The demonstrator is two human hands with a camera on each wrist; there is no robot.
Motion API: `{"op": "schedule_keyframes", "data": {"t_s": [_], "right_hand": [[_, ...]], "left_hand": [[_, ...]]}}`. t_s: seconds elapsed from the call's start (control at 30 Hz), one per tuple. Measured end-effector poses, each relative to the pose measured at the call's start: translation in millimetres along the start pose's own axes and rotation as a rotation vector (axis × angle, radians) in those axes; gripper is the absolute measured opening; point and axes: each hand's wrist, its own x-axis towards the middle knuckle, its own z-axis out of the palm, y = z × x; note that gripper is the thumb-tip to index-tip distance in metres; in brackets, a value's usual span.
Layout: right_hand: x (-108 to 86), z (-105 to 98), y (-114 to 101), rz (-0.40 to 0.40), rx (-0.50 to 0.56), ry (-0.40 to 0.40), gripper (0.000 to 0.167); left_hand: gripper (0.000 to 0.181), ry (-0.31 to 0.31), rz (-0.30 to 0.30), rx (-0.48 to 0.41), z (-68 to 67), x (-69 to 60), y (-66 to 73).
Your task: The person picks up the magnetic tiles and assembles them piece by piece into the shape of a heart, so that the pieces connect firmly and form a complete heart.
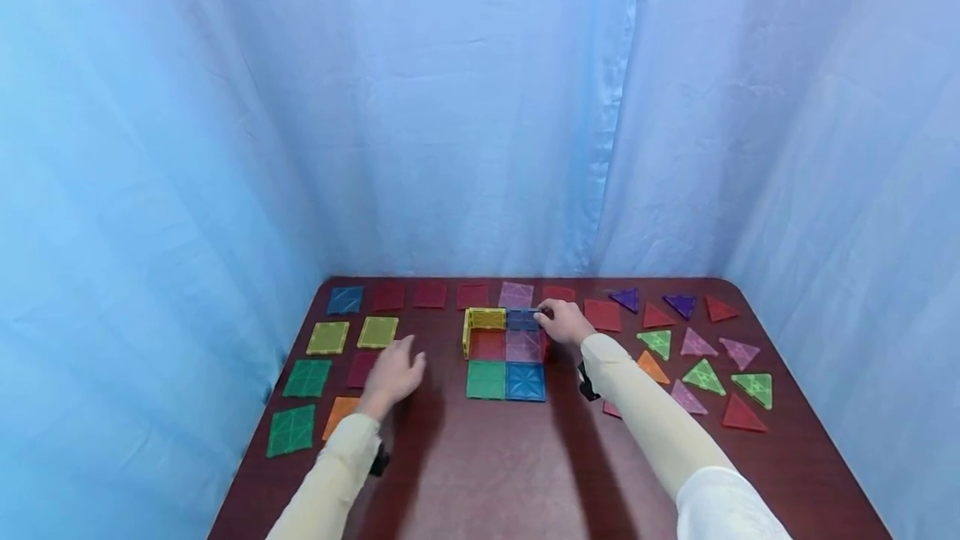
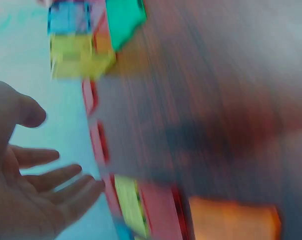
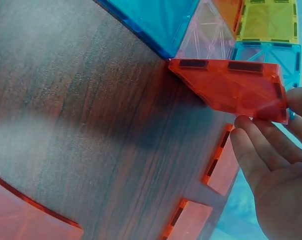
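Right wrist view showed the right hand (image 3: 280,187) narrowed, thumb and fingertips pinching one corner of an upright red tile (image 3: 230,87). That tile stood on edge along the right side of a small tile structure (image 1: 507,362), beside the pink base tile (image 1: 522,347) and near the upright blue tile (image 1: 522,319). Whether its lower edge was fully seated could not be determined. Assessed handling: light, stiff, smooth-faced and apt to slip; dark bars along its edges suggested magnets, liable to tug neighbouring tiles out of line. Recommended hold: lightly, across the thickness, at the free upper edge; thin corners might crack if dropped. Left hand (image 1: 392,375) was loosely spread, holding nothing, close by a dark red tile (image 1: 361,369) on the worktop (image 1: 495,465). Farther out, loose triangles (image 1: 703,377) lay at right; a pale blue curtain (image 1: 450,123) hung behind.
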Motion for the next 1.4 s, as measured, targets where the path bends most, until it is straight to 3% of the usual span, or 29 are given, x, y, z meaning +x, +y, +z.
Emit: {"op": "schedule_keyframes", "data": {"t_s": [0.13,0.23,0.33,0.6,0.77,0.87,1.0,1.17,1.23,1.4], "right_hand": [[-4.2,3.3,-0.8,0.012,0.024,-0.006,0.036],[-5.5,3.7,-0.9,0.021,0.037,-0.009,0.037],[-5.2,2.8,-1.3,0.016,0.045,-0.006,0.038],[-5.4,3.9,-4.2,0.015,0.072,-0.022,0.044],[-8.8,3.4,-3.7,0.005,0.071,-0.011,0.045],[-11.1,2.9,-2.9,0.007,0.075,-0.004,0.044],[-12.7,1.6,-0.5,0.013,0.095,0.006,0.046],[-13.8,0.5,2.1,0.037,0.133,0.014,0.047],[-14.5,1.3,1.7,0.050,0.150,0.015,0.048],[-17.5,7.4,-2.3,0.057,0.160,0.003,0.049]], "left_hand": [[0.055,0.057,-0.088,0.165,-24.1,-34.0,-37.2],[0.061,0.021,-0.139,0.213,-30.7,-53.5,-57.5],[0.066,-0.018,-0.171,0.228,-27.3,-65.1,-69.5],[0.070,-0.016,-0.209,0.267,-8.6,-77.0,-78.7],[0.063,0.038,-0.189,0.264,-1.1,-77.9,-78.2],[0.061,0.070,-0.174,0.246,4.8,-75.0,-71.3],[0.062,0.066,-0.157,0.111,10.8,-58.7,-47.9],[0.060,-0.047,-0.209,-0.309,17.0,-22.2,-10.2],[0.058,-0.099,-0.229,-0.431,21.0,-8.5,1.9],[0.052,-0.194,-0.225,-0.585,35.7,11.4,18.3]]}}
